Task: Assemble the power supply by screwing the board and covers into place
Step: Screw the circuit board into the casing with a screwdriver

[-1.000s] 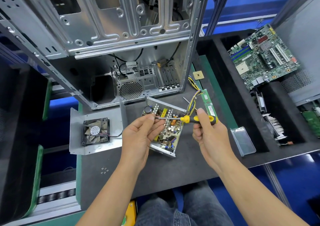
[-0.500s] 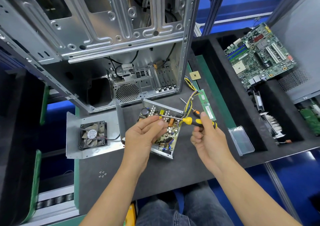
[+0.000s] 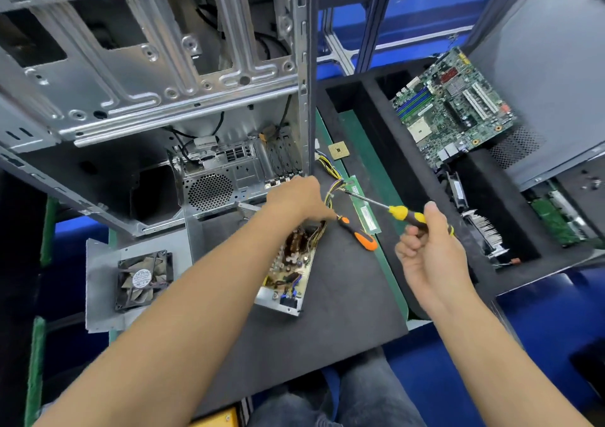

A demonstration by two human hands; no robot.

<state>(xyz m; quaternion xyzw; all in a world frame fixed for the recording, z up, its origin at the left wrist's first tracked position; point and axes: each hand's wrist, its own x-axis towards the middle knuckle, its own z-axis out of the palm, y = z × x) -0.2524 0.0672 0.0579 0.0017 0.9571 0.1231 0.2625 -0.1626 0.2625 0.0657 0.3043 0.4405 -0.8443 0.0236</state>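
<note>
On mat (image 3: 327, 312) — 2 screwdrivers: 1 yellow (image 3: 406, 214) gripped, 1 orange (image 3: 360, 235) lying.

Yellow-and-black screwdriver (image 3: 406, 214), orange-and-black screwdriver (image 3: 358, 235), green motherboard (image 3: 453, 109), dark grey mat (image 3: 327, 322).

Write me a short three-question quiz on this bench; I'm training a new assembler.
1. True or false: the right hand grips the yellow screwdriver.
2. Where does the orange screwdriver lie? A) inside the case B) on the mat, right of the board C) on the fan
3. Fill in: the fan sits on a metal ____ left of the board.

Key: 1 true; 2 B; 3 cover.
</note>
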